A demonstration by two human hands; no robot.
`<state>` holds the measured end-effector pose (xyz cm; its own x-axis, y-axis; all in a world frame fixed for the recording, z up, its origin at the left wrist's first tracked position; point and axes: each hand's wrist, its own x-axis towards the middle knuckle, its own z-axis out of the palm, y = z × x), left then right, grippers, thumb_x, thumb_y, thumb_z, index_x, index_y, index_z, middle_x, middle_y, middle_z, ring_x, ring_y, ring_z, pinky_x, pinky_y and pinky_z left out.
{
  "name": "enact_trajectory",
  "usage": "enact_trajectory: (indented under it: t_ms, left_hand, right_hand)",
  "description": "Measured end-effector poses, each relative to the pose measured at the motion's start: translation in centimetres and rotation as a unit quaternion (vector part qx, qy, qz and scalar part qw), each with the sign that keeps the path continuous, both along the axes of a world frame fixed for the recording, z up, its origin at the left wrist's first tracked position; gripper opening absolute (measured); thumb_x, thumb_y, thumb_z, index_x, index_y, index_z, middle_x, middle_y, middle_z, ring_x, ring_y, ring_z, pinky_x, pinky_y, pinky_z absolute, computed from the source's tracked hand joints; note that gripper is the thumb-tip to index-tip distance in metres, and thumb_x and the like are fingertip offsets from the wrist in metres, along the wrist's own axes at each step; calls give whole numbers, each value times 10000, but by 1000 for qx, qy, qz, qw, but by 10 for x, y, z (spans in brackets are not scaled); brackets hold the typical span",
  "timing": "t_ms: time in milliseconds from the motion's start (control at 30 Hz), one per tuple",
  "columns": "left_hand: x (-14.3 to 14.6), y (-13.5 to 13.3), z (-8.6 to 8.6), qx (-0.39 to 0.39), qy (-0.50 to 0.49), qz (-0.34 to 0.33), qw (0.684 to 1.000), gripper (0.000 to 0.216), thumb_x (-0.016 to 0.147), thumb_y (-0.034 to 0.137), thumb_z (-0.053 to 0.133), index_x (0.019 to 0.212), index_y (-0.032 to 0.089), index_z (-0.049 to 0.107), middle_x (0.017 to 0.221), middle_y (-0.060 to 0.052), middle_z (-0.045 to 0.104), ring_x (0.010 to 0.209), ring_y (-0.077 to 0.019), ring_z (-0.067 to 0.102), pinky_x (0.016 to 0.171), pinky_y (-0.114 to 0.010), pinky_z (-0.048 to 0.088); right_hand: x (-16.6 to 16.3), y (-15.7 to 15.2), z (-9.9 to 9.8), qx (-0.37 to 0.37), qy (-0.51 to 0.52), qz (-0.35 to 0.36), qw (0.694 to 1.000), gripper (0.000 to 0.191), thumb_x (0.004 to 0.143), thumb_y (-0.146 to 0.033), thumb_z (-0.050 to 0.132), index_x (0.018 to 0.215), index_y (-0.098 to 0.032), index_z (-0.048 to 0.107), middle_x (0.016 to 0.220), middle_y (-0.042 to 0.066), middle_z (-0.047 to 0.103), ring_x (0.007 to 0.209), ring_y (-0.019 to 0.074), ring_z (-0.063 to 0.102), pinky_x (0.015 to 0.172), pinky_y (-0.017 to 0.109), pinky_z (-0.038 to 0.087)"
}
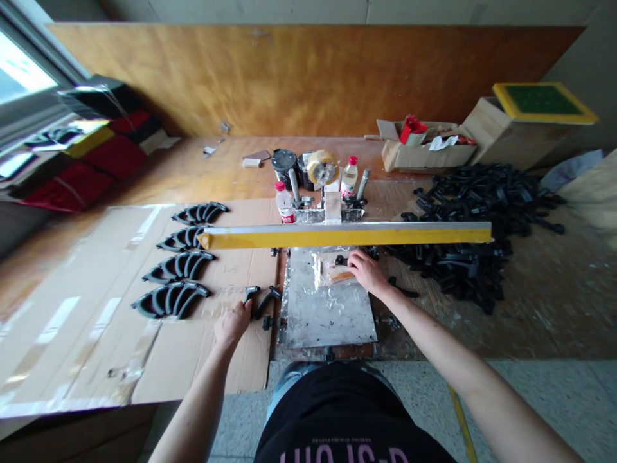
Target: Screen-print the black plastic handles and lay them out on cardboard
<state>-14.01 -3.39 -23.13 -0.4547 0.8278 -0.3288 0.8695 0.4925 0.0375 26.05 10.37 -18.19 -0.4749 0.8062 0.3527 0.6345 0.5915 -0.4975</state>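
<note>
From where I stand, the wooden bench (226,173) carries cardboard (253,360) and a metal plate (332,318). The left hand (234,321) pinches a black handle (252,291) over the cardboard; the right hand's fingers (357,257) pinch a black piece (340,260) above the plate.

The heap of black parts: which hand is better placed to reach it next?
Probably the right hand: it is at the metal plate, nearer the heap, though it seems to hold a black piece. The left hand is farther, at another black part over the cardboard.
</note>
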Motion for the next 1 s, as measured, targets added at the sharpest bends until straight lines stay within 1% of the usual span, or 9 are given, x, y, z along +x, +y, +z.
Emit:
enact_trajectory:
  t_ms: [100, 167, 267, 400, 700, 767, 833, 933, 1000]
  left_hand:
    - [8, -2, 5, 14, 23, 14, 1000, 627, 953, 526, 188, 1035, 102, 642, 914, -275, 696, 898, -393, 679, 737, -438, 473]
    - [15, -2, 6, 25, 31, 19, 999, 623, 960, 532, 178, 1058, 112, 627, 910, -256, 702, 888, -367, 683, 732, -411, 468]
    - [25, -2, 3, 40, 40, 28, 998, 647, 948, 597, 197, 1091, 108, 596, 942, -238, 706, 894, -339, 685, 723, -375, 456]
    - [34, 1, -7, 65, 58, 36, 996, 732, 847, 733, 367, 1128, 87, 566, 942, -219, 709, 892, -346, 687, 682, -346, 443]
    - [34, -8, -20, 107, 102, 55, 988, 701, 915, 666, 298, 1085, 44, 572, 858, -243, 708, 834, -359, 698, 661, -358, 437]
    - [35, -11, -20, 112, 102, 66, 986, 706, 918, 670, 293, 1085, 43, 570, 847, -237, 709, 814, -354, 702, 637, -347, 431]
    - [36, -14, -19, 118, 102, 74, 985, 714, 906, 690, 310, 1082, 49, 569, 848, -230, 712, 808, -347, 704, 621, -336, 426]
    - [37, -18, -15, 123, 102, 83, 984, 731, 884, 713, 342, 1067, 43, 571, 836, -230, 710, 796, -343, 703, 609, -328, 425]
    - [37, -18, -8, 133, 100, 90, 982, 724, 880, 708, 363, 1079, 43, 567, 846, -228, 710, 793, -339, 700, 613, -330, 428]
  right_hand:
    - [-19, -4, -4, 5, -26, 71, 997, 134, 916, -113, 531, 901, -204, 628, 1009, 65, 648, 976, 210, 577, 895, 341, 462]
    - [-23, -6, -9, 12, -37, 90, 995, 177, 919, -95, 520, 984, -195, 652, 1043, 73, 668, 990, 213, 568, 904, 346, 463]
    - [-26, -8, -14, 24, -55, 86, 994, 247, 908, -71, 516, 1057, -179, 681, 1095, 89, 687, 1019, 227, 564, 924, 369, 457]
    - [-33, -9, -19, 35, -77, 75, 994, 308, 891, -54, 514, 1085, -184, 714, 1103, 86, 702, 1018, 233, 568, 916, 382, 454]
    - [-33, -11, -15, 49, -97, 72, 991, 302, 913, -84, 519, 1125, -170, 716, 1114, 90, 697, 1026, 228, 573, 931, 370, 467]
    - [-35, -10, -13, 49, -104, 70, 991, 286, 925, -123, 531, 1143, -175, 709, 1131, 90, 695, 1045, 228, 579, 945, 370, 469]
    - [-40, -9, -12, 56, -110, 75, 990, 310, 941, -208, 555, 1230, -185, 666, 1238, 89, 665, 1142, 239, 560, 1002, 387, 448]
    - [-48, -8, -15, 66, -135, 112, 982, 470, 947, -378, 571, 1392, -232, 536, 1462, 64, 518, 1330, 264, 455, 1111, 454, 361]
    - [-51, -6, -19, 58, -152, 114, 980, 542, 942, -455, 560, 1435, -242, 487, 1510, 61, 460, 1380, 282, 410, 1135, 492, 327]
